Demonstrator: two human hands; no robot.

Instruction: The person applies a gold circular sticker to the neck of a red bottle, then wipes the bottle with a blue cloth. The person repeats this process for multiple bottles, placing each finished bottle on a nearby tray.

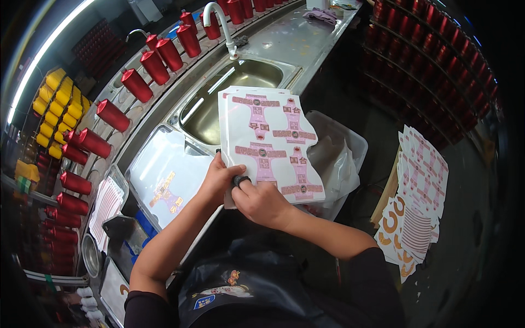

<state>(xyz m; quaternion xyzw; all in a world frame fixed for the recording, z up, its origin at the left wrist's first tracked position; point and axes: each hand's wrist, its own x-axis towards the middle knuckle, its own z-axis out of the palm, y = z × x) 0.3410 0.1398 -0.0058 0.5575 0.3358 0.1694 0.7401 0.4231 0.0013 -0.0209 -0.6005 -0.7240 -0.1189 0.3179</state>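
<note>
A stack of white sheets [279, 123] printed with pink and brown label shapes is held up in front of me, over the near edge of the sink. My left hand [223, 176] grips the lower left edge, thumb on top. My right hand [261, 199] is closed at the bottom edge, fingers curled in and a dark ring on one of them; its fingertips are partly hidden. Left of the stack, a shallow tray [146, 183] holds a translucent sheet with a gold and pink label shape [167, 194] on it.
Red bottles [136, 85] stand along a curved rail at the left. Behind the sheets are a steel sink [260, 71] and white faucet [212, 24]. A plastic bin [350, 145] sits beyond. More printed sheets [421, 175] lie at right, below racks of red bottles [432, 60].
</note>
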